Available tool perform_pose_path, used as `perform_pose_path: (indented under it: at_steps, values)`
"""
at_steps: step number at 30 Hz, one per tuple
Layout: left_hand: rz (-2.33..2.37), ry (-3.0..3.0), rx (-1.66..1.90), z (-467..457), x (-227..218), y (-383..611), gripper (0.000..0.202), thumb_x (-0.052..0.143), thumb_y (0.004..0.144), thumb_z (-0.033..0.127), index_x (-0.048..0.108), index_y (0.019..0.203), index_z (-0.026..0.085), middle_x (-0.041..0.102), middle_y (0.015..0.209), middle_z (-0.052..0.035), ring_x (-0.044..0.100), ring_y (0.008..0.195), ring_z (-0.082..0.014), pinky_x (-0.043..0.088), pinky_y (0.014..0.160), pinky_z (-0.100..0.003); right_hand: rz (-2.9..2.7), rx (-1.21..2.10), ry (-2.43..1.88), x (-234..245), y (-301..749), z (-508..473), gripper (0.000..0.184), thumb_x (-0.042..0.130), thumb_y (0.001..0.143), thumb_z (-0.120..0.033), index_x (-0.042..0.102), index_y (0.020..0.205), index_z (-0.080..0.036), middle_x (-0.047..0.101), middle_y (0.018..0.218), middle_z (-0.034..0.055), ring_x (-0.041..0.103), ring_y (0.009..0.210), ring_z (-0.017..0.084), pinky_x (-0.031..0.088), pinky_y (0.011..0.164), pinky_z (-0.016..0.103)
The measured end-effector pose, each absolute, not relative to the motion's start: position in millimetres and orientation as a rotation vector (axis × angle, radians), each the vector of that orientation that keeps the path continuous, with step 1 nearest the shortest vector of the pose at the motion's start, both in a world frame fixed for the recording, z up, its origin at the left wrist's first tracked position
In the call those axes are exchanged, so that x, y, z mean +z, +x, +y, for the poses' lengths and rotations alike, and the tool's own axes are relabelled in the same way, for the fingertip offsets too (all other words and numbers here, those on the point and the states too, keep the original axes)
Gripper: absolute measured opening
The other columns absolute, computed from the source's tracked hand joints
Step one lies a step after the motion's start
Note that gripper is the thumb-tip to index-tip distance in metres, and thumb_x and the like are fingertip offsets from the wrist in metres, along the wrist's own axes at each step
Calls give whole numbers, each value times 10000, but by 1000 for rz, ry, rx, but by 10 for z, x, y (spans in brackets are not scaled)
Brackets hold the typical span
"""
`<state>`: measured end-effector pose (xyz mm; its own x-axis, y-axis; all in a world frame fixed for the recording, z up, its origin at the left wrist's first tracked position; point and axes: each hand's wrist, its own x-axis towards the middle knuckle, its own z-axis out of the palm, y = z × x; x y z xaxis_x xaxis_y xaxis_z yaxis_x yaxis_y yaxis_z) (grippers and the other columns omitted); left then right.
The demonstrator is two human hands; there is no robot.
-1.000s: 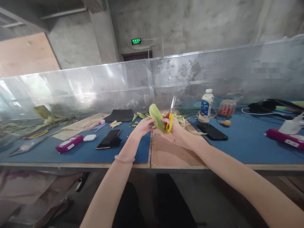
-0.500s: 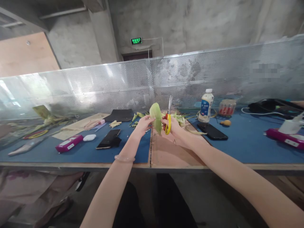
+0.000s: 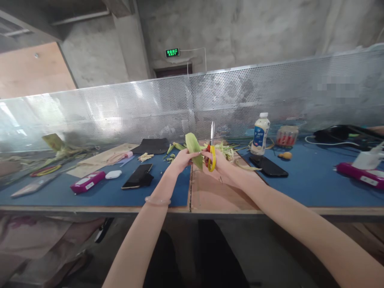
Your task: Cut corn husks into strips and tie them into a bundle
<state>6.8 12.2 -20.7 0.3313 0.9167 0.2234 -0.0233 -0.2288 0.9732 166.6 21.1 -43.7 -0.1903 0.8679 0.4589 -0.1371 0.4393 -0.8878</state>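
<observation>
A pale green corn husk leaf (image 3: 193,145) stands upright in the grip of my left hand (image 3: 182,161), pinched between thumb and fingers. My right hand (image 3: 219,160) holds a pair of scissors (image 3: 212,157) with yellow and red handles, blades pointing up and away from the leaf. The right fingertips also reach the leaf's right edge; whether they pinch it too is hard to tell. Behind the right hand lies a heap of husk strips (image 3: 226,151), partly covered by it. Small husk scraps (image 3: 171,157) are scattered to the left of my left hand.
A phone (image 3: 138,176), a white case (image 3: 113,174) and a purple power strip (image 3: 88,182) lie leftward. To the right are a milk bottle (image 3: 260,134), a black phone (image 3: 269,166), a clear jar (image 3: 287,136) and another purple strip (image 3: 360,175). A perforated metal screen (image 3: 156,106) borders the table's back.
The husk leaf has tilted and shifted slightly left, its tip now leaning left. The scissors have turned a little, so their blades appear more edge-on. Both hands keep their holds.
</observation>
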Motion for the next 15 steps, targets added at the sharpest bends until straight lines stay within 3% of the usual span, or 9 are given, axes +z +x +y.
perform_pose_path:
  at_steps: [5,10,15]
  values:
    - [847,1527,1139,143,-215,49,243,556,870,285,576,1052,126,621,965,-54,612,776,-141,529,674,-310,-1533,1049,-668,-446,1674,258,228,544,887,-332,570,976,-124,580,798,6,545,612,83,480,551,228]
    - [862,1527,1158,166,-234,42,260,549,874,298,569,1071,129,616,988,-60,611,797,-148,529,687,-321,-1559,1032,-653,-473,1691,291,261,671,738,-366,574,872,-165,559,667,-14,502,554,99,449,522,237]
    - [872,1523,1159,171,-244,47,274,547,874,300,561,1091,133,608,1019,-67,609,827,-158,528,709,-336,-1582,997,-692,-504,1676,358,280,685,694,-378,553,825,-170,498,587,-44,438,466,83,394,443,224]
